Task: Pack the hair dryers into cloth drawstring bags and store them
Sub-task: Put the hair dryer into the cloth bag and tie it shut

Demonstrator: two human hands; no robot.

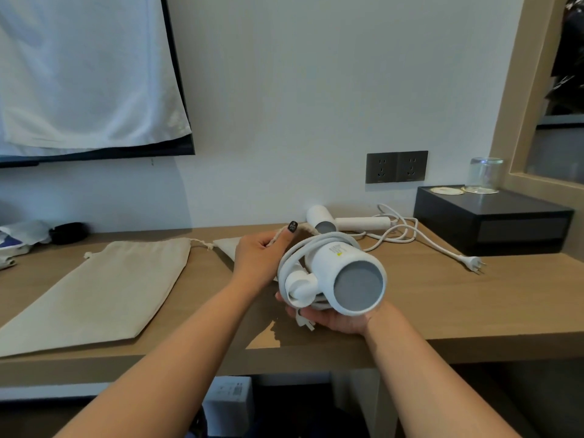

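Here, a person stands at a wooden bench (pixel 410 311) with a white dryer (pixel 344 273) held just above its front edge. The right hand (pixel 341 320) cups the dryer from below, fingers curled under the body, the round grey end facing the camera. Its white cord (pixel 294 260) is looped in coils around the handle, and the plug pokes out beneath, by the right palm. The left hand (pixel 259 257) reaches in from the left, fingers bent against the coils and a twisted drawstring (pixel 278 237); a dark-painted thumbnail points up. Whether that hand pinches the string or the cord cannot be told for sure.

A beige bag (pixel 104 289) lies flat on the bench to the left, its mouth toward the wall, knotted string ends at each corner. A second bag (pixel 226 248) shows only partly behind the left hand. A second dryer (pixel 325 221) lies on its side by the wall, its loose cable (pixel 410 238) trailing right to a plug near a black box (pixel 493 222). An upturned glass (pixel 485 175) stands on a coaster on the box, another coaster beside it. A dark double socket (pixel 396 166) sits on the wall above. A white cloth (pixel 82 74) hangs over a dark screen at upper left.
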